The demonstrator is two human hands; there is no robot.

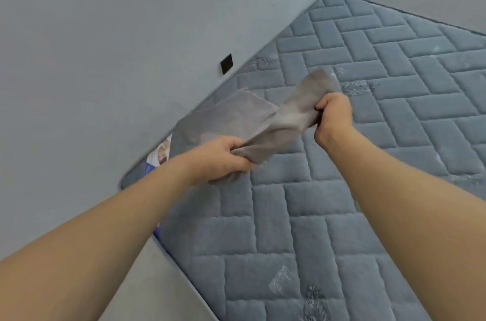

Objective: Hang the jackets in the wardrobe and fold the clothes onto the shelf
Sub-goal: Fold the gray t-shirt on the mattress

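A grey piece of cloth (pixel 263 115) hangs stretched and bunched in the air between my two hands, above a blue-grey quilted mattress (pixel 355 189). My left hand (pixel 223 160) grips its lower left end, fingers curled round the fabric. My right hand (pixel 332 115) grips the upper right end in a fist. A loose flap of the cloth spreads out to the upper left. No wardrobe, shelf or jacket shows in this view.
A grey padded headboard or wall (pixel 105 57) runs along the mattress's left side, with a small black square (pixel 226 63) fixed on it. A printed label (pixel 159 156) sits at the mattress's left corner.
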